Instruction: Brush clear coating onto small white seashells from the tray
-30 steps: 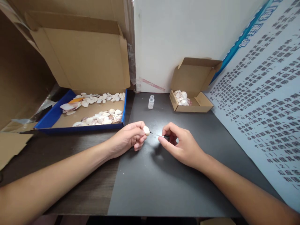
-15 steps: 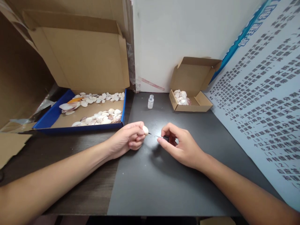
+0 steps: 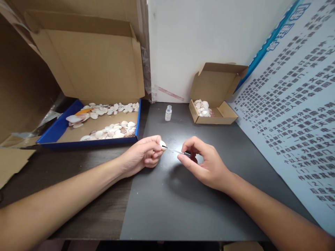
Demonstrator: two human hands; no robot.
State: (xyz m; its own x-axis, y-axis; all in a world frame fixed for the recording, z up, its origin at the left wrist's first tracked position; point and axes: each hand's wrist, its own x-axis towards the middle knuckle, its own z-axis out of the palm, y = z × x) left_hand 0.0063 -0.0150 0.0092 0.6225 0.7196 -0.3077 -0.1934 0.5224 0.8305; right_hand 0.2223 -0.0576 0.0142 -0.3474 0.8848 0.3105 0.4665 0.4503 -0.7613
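Your left hand (image 3: 146, 151) keeps its grip closed on a small white seashell (image 3: 162, 143) above the grey mat (image 3: 167, 209), while your right hand (image 3: 201, 160) pinches the black-capped applicator brush (image 3: 186, 153). The brush's dark tip now overlaps the shell's face rather than showing only past its edge, so brushing appears under way.

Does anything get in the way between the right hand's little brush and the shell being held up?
Nothing visible does. The small brush in the right hand points directly at the white shell, its dark tip overlapping it in view. The left hand pinches the shell's left edge.
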